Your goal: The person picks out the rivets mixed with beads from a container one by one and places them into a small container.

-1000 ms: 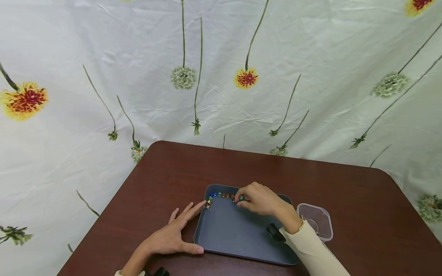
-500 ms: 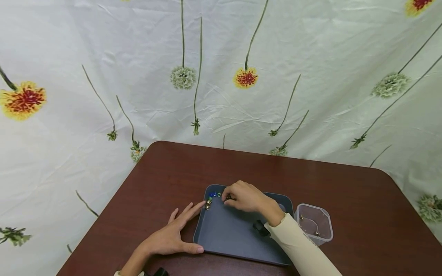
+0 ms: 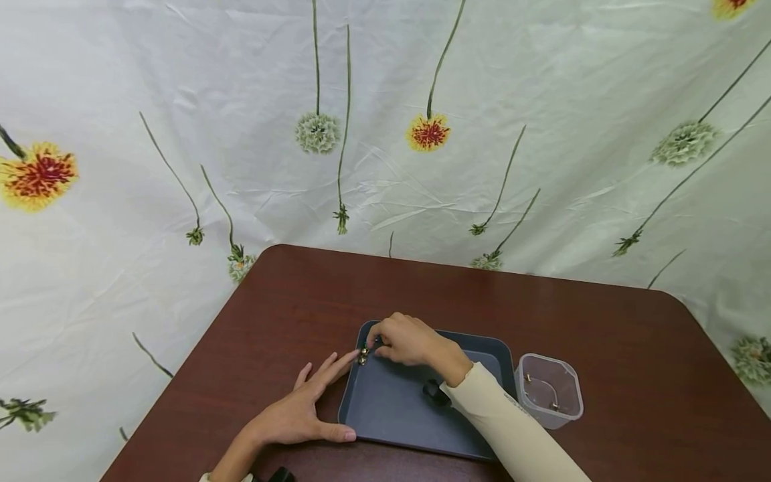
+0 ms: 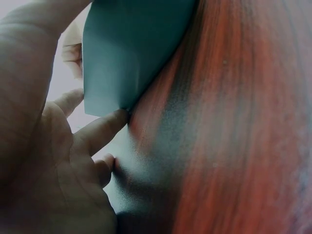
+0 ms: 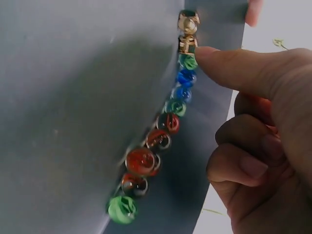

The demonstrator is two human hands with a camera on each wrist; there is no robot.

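A curved row of glass marbles, with red ones, blue ones and a green one, lies along the side of the grey tray. At its far end sit two small shiny gold pieces, also seen in the head view. My right hand is over the tray's back left corner, its thumb tip at the lower gold piece and the green marble beside it. Its other visible fingers are curled; its index finger is hidden in the wrist view. My left hand is spread at the tray's left edge.
A clear plastic box stands right of the tray, with a thin curved strand and small gold bits inside. The brown table meets a flower-printed cloth behind. A black wrist camera hangs low over the tray.
My right hand has moved left along the marble row, from around its right end to the tray's back left corner. The clear box is less covered by the right arm. The left hand stays put.
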